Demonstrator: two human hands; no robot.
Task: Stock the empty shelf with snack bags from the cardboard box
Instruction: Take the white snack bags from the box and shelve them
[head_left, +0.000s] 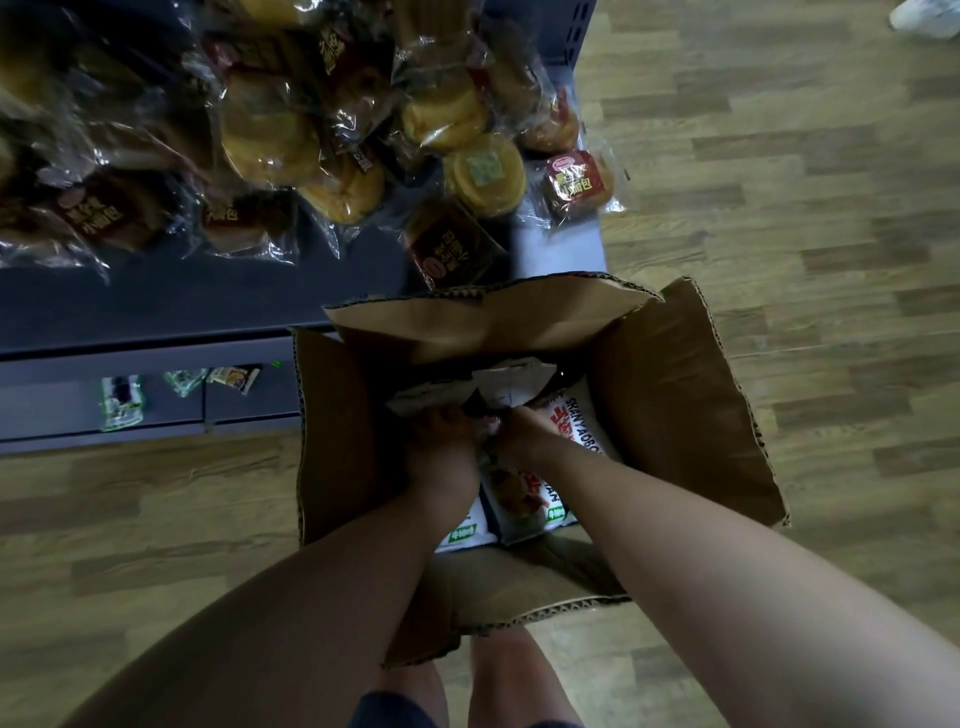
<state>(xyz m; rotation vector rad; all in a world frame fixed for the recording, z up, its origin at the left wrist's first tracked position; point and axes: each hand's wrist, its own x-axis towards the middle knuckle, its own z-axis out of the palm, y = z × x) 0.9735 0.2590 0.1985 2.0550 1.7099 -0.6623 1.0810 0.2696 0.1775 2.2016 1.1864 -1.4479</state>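
We found both hands down inside the box (675, 415), the left hand (441, 457) and right hand (524, 434) nearly touching over the bags (524, 499). The bags stood packed on edge directly under the fingers, long axes running toward the shelf (208, 301) ahead. Neither hand was nearer. Finger spread was hidden; we could not tell whether either held a bag.

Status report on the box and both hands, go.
Left hand and right hand down in cardboard box, closed on white snack bags; exact grip unclear. None lifted out yet. Box flaps open, nothing blocking.
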